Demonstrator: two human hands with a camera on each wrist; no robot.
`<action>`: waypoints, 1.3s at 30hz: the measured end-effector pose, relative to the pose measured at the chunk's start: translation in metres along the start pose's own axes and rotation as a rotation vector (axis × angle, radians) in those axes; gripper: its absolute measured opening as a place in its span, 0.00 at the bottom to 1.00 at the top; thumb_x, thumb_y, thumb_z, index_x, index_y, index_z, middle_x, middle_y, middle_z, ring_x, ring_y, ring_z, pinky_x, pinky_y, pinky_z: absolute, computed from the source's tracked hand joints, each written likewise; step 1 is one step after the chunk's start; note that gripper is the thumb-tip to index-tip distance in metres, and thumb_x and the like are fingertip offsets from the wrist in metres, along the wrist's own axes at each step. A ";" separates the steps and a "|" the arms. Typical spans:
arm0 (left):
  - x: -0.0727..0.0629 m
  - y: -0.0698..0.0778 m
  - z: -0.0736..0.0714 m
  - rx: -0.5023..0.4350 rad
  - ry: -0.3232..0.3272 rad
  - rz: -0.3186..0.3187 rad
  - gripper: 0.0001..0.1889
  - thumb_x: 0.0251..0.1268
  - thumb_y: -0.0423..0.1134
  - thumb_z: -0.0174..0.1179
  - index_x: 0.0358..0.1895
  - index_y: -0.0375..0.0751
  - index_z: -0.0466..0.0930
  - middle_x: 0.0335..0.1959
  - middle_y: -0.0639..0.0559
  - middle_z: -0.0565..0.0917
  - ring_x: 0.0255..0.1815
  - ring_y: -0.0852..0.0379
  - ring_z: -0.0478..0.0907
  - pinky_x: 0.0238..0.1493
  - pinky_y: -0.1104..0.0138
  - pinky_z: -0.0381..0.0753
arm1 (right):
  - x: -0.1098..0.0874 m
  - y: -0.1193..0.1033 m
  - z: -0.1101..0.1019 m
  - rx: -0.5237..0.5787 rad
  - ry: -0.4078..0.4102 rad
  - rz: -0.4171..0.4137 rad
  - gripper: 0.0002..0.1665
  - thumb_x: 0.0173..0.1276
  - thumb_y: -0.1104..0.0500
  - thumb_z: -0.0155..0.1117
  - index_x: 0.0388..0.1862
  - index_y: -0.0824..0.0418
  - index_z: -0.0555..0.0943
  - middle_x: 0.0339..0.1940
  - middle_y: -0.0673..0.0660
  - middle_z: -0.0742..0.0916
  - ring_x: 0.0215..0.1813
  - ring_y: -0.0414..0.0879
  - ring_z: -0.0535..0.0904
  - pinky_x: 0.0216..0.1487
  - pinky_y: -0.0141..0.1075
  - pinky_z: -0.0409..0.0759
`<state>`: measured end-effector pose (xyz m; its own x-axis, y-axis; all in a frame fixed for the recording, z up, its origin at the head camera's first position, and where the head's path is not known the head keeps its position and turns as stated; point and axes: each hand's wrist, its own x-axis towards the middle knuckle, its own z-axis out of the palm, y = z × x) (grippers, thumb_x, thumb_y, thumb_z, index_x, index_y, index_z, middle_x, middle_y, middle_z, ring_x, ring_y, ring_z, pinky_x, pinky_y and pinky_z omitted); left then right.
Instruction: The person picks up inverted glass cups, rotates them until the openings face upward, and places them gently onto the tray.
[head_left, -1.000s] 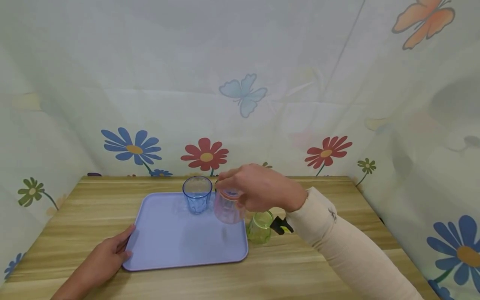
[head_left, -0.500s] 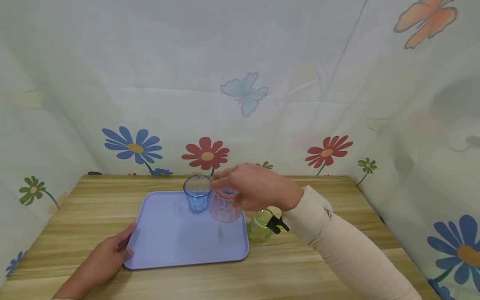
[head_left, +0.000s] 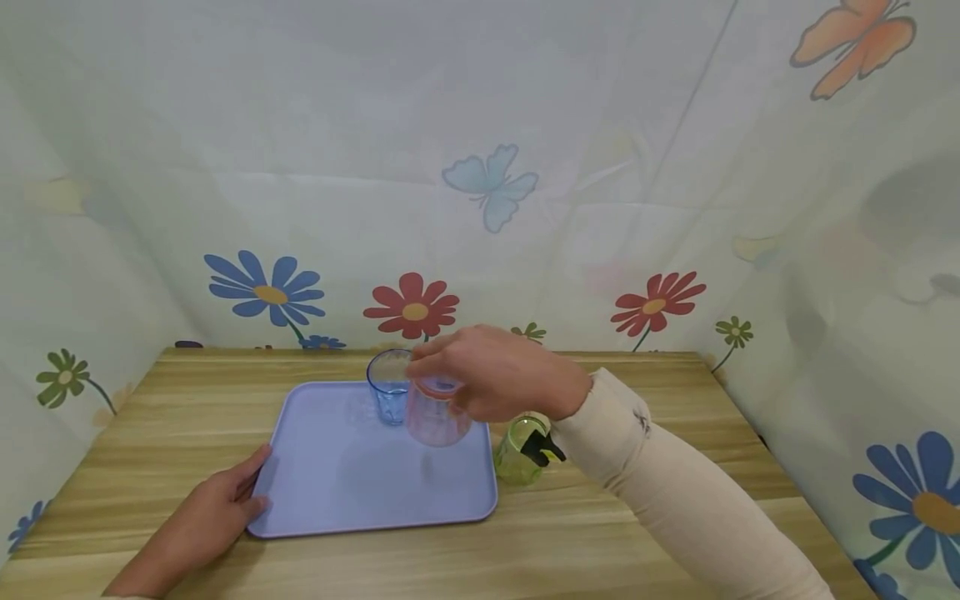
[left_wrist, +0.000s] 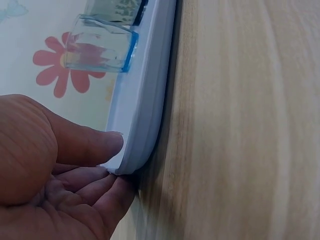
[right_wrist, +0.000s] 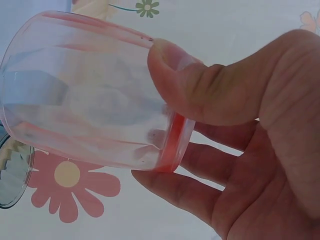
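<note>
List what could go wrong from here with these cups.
The pink cup might bump the blue cup, since they overlap in the head view, though the gap is hard to judge. It might also slip: the right hand pinches it only near its base. The black piece by the sleeve, seen in front of the green cup, could knock that cup.

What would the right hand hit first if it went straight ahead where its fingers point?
Probably the blue tumbler on the tray: in the head view the right hand overlaps its right edge. Depth is unclear, so the hand might pass in front or above.
</note>
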<state>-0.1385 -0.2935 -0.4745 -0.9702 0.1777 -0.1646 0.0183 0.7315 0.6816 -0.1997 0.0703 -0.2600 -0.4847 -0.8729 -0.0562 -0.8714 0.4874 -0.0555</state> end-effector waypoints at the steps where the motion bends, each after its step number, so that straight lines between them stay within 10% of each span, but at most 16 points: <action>1: -0.001 0.000 0.000 0.005 0.006 0.002 0.36 0.72 0.27 0.59 0.77 0.17 0.52 0.76 0.18 0.57 0.77 0.30 0.63 0.66 0.50 0.78 | 0.001 0.000 0.000 0.000 0.001 -0.002 0.33 0.68 0.65 0.70 0.72 0.51 0.79 0.72 0.52 0.83 0.70 0.47 0.83 0.66 0.40 0.85; 28: 0.001 0.005 -0.004 -0.016 -0.034 -0.016 0.41 0.73 0.33 0.62 0.77 0.15 0.49 0.77 0.17 0.54 0.77 0.27 0.61 0.68 0.47 0.73 | 0.023 -0.011 -0.004 -0.051 -0.026 -0.067 0.32 0.66 0.62 0.74 0.70 0.49 0.80 0.68 0.48 0.84 0.56 0.43 0.86 0.53 0.33 0.89; 39: 0.004 0.008 -0.005 0.013 -0.059 -0.073 0.48 0.70 0.41 0.67 0.78 0.17 0.47 0.78 0.17 0.52 0.78 0.27 0.61 0.70 0.44 0.70 | 0.032 -0.016 -0.006 -0.056 -0.042 -0.040 0.33 0.67 0.61 0.72 0.71 0.48 0.79 0.72 0.49 0.83 0.67 0.43 0.83 0.62 0.36 0.87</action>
<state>-0.1439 -0.2903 -0.4657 -0.9531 0.1616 -0.2558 -0.0489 0.7521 0.6572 -0.2015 0.0346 -0.2553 -0.4468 -0.8893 -0.0972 -0.8934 0.4492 -0.0032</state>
